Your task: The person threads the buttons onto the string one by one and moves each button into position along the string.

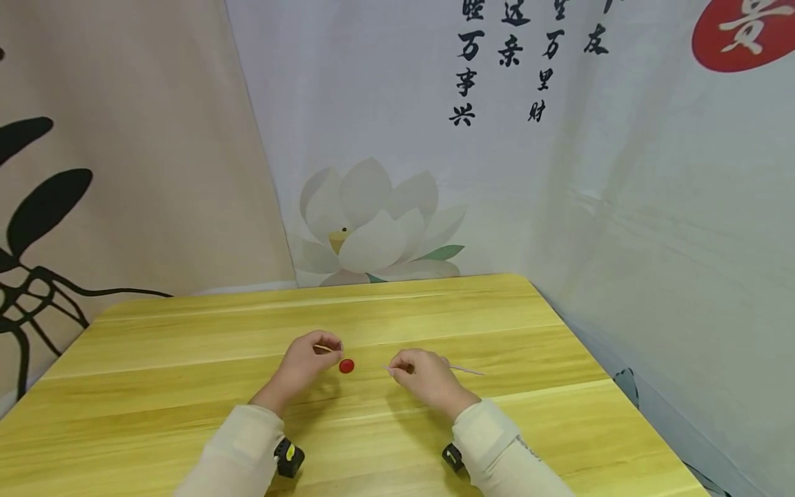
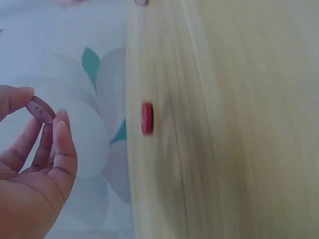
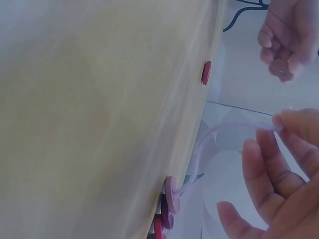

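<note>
My left hand point(image 1: 307, 360) holds a round dusty-pink button point(image 2: 41, 110) between thumb and fingertips. Several small holes show in the button's face. On the table just beyond those fingers lies a red button point(image 1: 346, 366). My right hand point(image 1: 428, 378) pinches the end of a thin pale-lilac cord point(image 3: 234, 125) between thumb and forefinger. From there the cord arcs down to a pink button point(image 3: 172, 195) and passes into it. Against that one lean a purple button point(image 3: 166, 213) and a red one point(image 3: 158, 227), partly cut off by the frame's edge. The right hand hides these in the head view.
Both hands are over a yellow wood-grain table point(image 1: 186, 345). Behind it hangs a pale cloth backdrop point(image 1: 397, 138) with a printed lotus and dark characters. A small black camera point(image 1: 289, 457) is strapped at the left wrist, another black device point(image 1: 453, 457) at the right.
</note>
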A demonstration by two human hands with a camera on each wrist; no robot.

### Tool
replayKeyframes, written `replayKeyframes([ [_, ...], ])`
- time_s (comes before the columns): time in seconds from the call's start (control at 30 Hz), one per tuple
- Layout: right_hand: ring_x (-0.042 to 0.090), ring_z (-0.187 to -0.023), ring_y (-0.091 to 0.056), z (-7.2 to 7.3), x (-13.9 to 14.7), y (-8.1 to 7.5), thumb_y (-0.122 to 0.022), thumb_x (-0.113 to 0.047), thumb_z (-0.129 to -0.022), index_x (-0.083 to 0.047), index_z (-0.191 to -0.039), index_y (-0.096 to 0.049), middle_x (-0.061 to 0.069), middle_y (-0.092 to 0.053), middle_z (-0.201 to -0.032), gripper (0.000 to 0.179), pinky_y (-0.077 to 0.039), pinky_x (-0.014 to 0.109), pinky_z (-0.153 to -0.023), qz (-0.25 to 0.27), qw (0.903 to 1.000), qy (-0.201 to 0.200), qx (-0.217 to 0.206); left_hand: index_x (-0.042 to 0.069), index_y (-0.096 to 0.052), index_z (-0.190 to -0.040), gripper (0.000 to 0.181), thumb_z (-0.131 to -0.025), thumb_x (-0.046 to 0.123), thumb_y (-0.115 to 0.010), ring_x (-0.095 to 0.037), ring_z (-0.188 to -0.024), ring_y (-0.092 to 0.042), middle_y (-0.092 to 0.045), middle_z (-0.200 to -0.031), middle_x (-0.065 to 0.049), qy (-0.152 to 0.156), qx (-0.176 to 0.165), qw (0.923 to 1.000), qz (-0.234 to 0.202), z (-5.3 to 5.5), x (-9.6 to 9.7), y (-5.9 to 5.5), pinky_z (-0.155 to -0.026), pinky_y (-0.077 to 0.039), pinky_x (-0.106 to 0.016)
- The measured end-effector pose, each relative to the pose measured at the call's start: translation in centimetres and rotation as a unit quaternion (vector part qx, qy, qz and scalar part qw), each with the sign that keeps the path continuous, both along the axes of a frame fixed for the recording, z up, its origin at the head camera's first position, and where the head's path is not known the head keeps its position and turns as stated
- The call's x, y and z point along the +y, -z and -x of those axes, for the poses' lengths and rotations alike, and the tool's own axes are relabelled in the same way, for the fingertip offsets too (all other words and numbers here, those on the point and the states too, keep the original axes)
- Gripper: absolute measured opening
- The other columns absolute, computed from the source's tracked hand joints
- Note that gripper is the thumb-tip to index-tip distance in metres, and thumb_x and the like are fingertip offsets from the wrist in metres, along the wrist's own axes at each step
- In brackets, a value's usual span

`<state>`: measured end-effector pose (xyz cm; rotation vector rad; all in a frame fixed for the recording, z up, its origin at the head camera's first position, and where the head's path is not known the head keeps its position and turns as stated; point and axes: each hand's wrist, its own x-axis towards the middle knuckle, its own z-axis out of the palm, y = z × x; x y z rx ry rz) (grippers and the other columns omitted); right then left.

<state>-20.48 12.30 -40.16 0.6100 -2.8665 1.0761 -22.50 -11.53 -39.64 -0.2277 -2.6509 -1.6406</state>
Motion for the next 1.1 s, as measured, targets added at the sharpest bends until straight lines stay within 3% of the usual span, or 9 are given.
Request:
replayKeyframes([
  [0.37, 0.009, -0.075, -0.052, 0.2, 0.0, -0.2, -0.06, -0.027, -0.097, -0.016, -0.098, -0.071, -0.015, -0.06, -0.082, 0.016, -0.037, 0.048, -0.079, -0.024, 0.9995, -0.003, -0.018, 0.0, -0.064, -0.102, 0.015, -0.088, 0.005, -0.068, -0.017, -0.084, -0.061, -0.065, -0.097, -0.007, 0.01, -0.012, 0.9976, -0.068, -1.6, 2.7, -0.2, -0.076, -0.052, -0.037],
  [0.63, 0.008, -0.078, -0.055, 0.4, -0.2, -0.5, -0.059, -0.03, -0.097, -0.016, -0.101, -0.07, -0.013, -0.062, -0.087, 0.019, -0.043, 0.041, -0.075, -0.033, 0.9989, -0.001, -0.032, 0.0, -0.065, -0.104, 0.017, -0.088, 0.006, -0.067, -0.016, -0.086, -0.06, -0.065, -0.097, -0.006, 0.006, -0.029, 0.9937, -0.108, -1.8, 3.7, 0.4, -0.079, -0.053, -0.042],
  [1.1, 0.007, -0.076, -0.055, 0.6, -0.5, -0.7, -0.059, -0.028, -0.097, -0.019, -0.1, -0.071, -0.015, -0.06, -0.083, 0.015, -0.037, 0.053, -0.08, -0.044, 0.9985, -0.002, -0.031, -0.001, -0.065, -0.108, 0.02, -0.088, 0.005, -0.066, -0.019, -0.091, -0.062, -0.065, -0.101, -0.009, 0.021, -0.047, 0.9867, -0.154, -2.0, 4.7, 0.7, -0.082, -0.054, -0.044],
])
